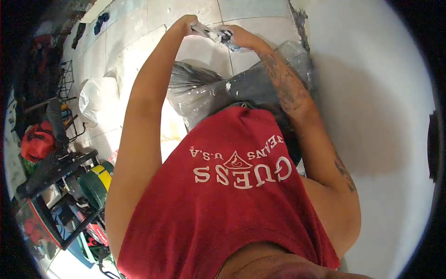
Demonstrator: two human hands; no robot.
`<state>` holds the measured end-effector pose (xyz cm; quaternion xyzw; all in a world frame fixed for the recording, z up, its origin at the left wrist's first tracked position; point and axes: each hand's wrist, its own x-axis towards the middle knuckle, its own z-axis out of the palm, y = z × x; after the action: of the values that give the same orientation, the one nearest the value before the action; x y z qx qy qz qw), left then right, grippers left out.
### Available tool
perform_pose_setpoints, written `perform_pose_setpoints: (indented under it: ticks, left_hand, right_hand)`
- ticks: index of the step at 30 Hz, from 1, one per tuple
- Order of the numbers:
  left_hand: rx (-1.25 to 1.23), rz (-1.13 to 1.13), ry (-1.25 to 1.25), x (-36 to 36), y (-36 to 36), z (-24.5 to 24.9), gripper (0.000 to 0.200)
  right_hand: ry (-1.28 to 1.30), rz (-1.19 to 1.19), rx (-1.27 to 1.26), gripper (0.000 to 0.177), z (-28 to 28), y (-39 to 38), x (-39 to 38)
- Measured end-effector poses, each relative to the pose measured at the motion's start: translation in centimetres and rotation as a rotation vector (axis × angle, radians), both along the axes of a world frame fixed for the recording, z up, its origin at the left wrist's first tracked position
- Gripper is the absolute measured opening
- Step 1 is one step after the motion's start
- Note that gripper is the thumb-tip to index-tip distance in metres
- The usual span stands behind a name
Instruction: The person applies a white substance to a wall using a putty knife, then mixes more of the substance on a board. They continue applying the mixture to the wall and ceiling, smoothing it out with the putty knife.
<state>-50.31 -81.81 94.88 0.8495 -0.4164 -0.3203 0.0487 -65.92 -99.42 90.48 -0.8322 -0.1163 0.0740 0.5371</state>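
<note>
Red sleeveless GUESS shirt, tattooed right forearm

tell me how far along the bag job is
Done: the bag looks full, bulging on the floor by the wall. In hand: the left hand and right hand both grip its bunched neck, fingers closed on the plastic. Left: no knot shows, so the neck seems not yet tied shut.

Both arms stretched forward, elbows nearly straight, converging ahead of the chest. Left hand and right hand close together, almost touching, fingers curled tight in a grip. Right forearm tattooed, turned inward; left arm bare.
</note>
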Motion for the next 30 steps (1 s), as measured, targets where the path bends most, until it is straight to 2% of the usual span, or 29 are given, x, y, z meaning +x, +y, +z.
perform_pose_setpoints:
  ticks: [2, 4, 6, 8, 10, 11, 12, 13, 15, 17, 18, 19, 20, 21, 22, 23, 25, 27, 30]
  left_hand:
    - [0.094, -0.295, -0.253, 0.3, -0.1, 0.3, 0.022]
    - [0.098, -0.259, -0.346, 1.7, -0.3, -0.9, 0.022]
    - [-0.401, 0.519, 0.492, 4.3, 1.1, -3.8, 0.023]
    - [-0.731, 0.868, 0.759, 5.2, 3.5, -6.7, 0.024]
    - [-0.881, 0.784, 0.446, 5.0, 5.8, -10.4, 0.026]
    - [-0.892, 0.828, 0.358, 3.1, 5.3, -8.7, 0.026]
    - [-0.940, 0.915, 0.356, -0.2, 4.3, -5.3, 0.027]
    - [-1.011, 0.988, 0.384, -2.9, 3.3, -2.6, 0.028]
    - [-1.184, 1.123, 0.580, -7.5, 1.3, 1.6, 0.031]
    - [-1.370, 1.318, 0.891, -10.7, -0.7, 4.6, 0.032]
    - [-1.406, 1.331, 0.899, -12.1, -2.0, 5.9, 0.031]
    - [-1.443, 1.343, 0.903, -13.3, -3.4, 7.1, 0.030]
    - [-1.478, 1.355, 0.904, -13.8, -3.8, 7.4, 0.029]
    - [-1.270, 1.326, 0.761, -12.6, -3.2, 5.7, 0.027]
    - [-1.074, 1.149, 0.426, -12.5, -2.5, 5.7, 0.027]
    - [-0.860, 0.953, 0.112, -12.6, -1.8, 5.8, 0.027]
    - [-0.962, 0.952, 0.190, -12.7, -1.5, 6.1, 0.026]
    - [-1.560, 1.297, 1.031, -12.9, -1.7, 5.9, 0.025]
    - [-1.611, 1.398, 0.990, -12.4, -0.6, 4.5, 0.023]
  right_hand:
    - [0.098, -0.028, 0.101, 0.057, 0.6, -0.2, -0.2]
    - [0.195, -0.124, 0.138, 0.054, 1.3, -0.7, -1.1]
    - [0.181, -0.073, 0.340, 0.049, -2.2, -2.1, -1.1]
    - [0.106, -0.064, 0.528, 0.046, -3.4, -3.8, -1.3]
    - [-0.035, -0.118, 0.610, 0.049, -2.4, -5.5, -2.0]
    - [-0.108, -0.158, 0.603, 0.051, -1.7, -6.4, -2.2]
    - [-0.180, -0.198, 0.593, 0.054, -0.9, -7.4, -2.3]
    - [-0.174, -0.197, 0.809, 0.057, 5.1, -7.1, -4.2]
    - [-0.196, -0.314, 1.027, 0.063, 8.5, -6.7, -4.1]
    - [-0.440, -0.401, 0.586, 0.069, 10.1, -6.3, -3.8]
    - [-0.550, -0.428, 0.362, 0.073, 10.8, -5.7, -3.8]
    - [-0.325, -0.360, 0.665, 0.073, 11.2, -4.4, -4.0]
    - [-0.425, -0.308, 0.429, 0.072, 11.2, -3.6, -3.8]
    - [-0.523, -0.255, 0.194, 0.071, 11.2, -3.1, -3.6]
    - [-0.619, -0.201, -0.042, 0.070, 11.1, -2.8, -3.6]
    - [-0.575, -0.235, -0.199, 0.066, 10.9, -2.6, -4.1]
    - [-0.510, -0.244, -0.301, 0.067, 10.2, -3.0, -4.6]
    - [-0.479, -0.252, -0.371, 0.067, 9.1, -3.8, -4.6]
    - [-0.515, -0.263, -0.374, 0.067, 8.9, -4.7, -4.0]
